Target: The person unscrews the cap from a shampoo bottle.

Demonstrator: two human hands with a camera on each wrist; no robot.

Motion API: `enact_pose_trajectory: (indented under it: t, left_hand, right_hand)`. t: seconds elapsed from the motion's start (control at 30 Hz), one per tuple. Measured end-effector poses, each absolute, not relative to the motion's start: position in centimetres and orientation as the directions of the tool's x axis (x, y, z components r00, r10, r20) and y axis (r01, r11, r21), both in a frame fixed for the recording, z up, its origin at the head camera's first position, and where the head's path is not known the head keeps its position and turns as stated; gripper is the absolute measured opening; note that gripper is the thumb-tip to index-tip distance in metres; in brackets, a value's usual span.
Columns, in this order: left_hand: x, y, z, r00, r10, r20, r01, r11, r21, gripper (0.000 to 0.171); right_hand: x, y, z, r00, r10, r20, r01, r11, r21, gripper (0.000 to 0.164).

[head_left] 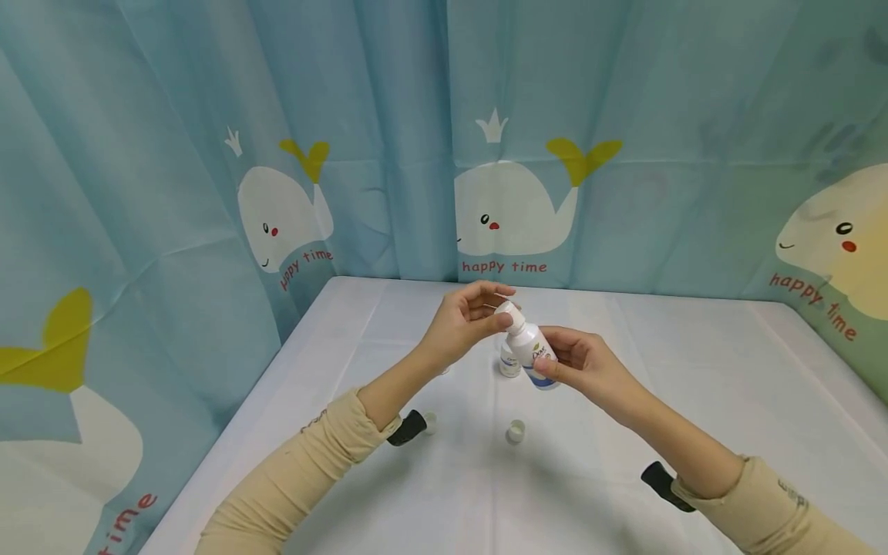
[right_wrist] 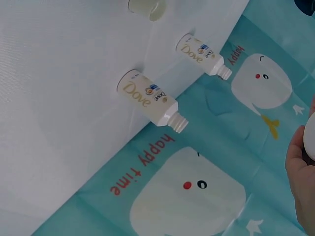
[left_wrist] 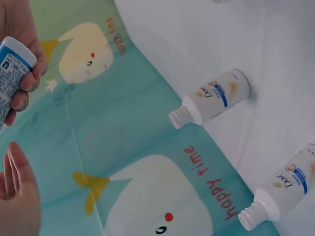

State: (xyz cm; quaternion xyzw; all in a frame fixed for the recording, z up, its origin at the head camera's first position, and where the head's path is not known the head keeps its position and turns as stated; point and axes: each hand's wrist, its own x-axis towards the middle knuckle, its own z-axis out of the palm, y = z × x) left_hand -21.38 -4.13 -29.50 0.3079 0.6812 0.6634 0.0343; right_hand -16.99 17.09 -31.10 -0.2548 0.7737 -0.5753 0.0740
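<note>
Above the table, a white Dove bottle (head_left: 534,351) with a blue band near its base is held tilted, its top toward the left. My right hand (head_left: 590,366) grips its body, thumb across the label. At the upper end, my left hand (head_left: 458,324) pinches the white cap (head_left: 509,314) between thumb and fingers. Behind the held bottle stands another Dove bottle (head_left: 509,364), partly covered by it. Both wrist views show two uncapped Dove bottles standing on the table; in the right wrist view, these are the nearer bottle (right_wrist: 147,98) and the farther bottle (right_wrist: 203,55).
On the white tabletop (head_left: 590,478), one loose cap (head_left: 516,432) lies below the hands and another cap (head_left: 430,422) lies near the left sleeve. A blue whale-print curtain (head_left: 416,116) hangs along the table's back and left edges. Black wrist mounts (head_left: 667,486) stick out by the sleeves.
</note>
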Motion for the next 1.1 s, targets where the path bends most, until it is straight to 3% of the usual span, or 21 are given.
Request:
enact_pose_trajectory:
  t: [0.2, 0.4, 0.7, 1.1]
  left_hand:
    - [-21.4, -5.3, -29.4, -0.71, 0.569, 0.415, 0.38, -0.187, 0.906, 0.083]
    - [-21.3, -5.8, -29.2, -0.683, 0.603, 0.411, 0.384, -0.183, 0.905, 0.052]
    - [-21.7, -5.5, -28.9, -0.631, 0.631, 0.452, 0.45, -0.178, 0.875, 0.045]
    - [-21.9, -4.8, -28.6, -0.698, 0.582, 0.417, 0.433, -0.122, 0.893, 0.037]
  right_hand:
    - [-17.0, 17.2, -30.8, -0.87, -0.464, 0.165, -0.296, 0.226, -0.928, 0.045]
    - [-17.1, 17.3, -30.7, -0.879, -0.452, 0.154, -0.288, 0.244, -0.926, 0.047]
    - [-17.1, 17.3, -30.8, -0.879, -0.454, 0.148, -0.281, 0.241, -0.929, 0.046]
    - [-17.2, 17.5, -30.9, -0.871, -0.462, 0.165, -0.298, 0.23, -0.926, 0.045]
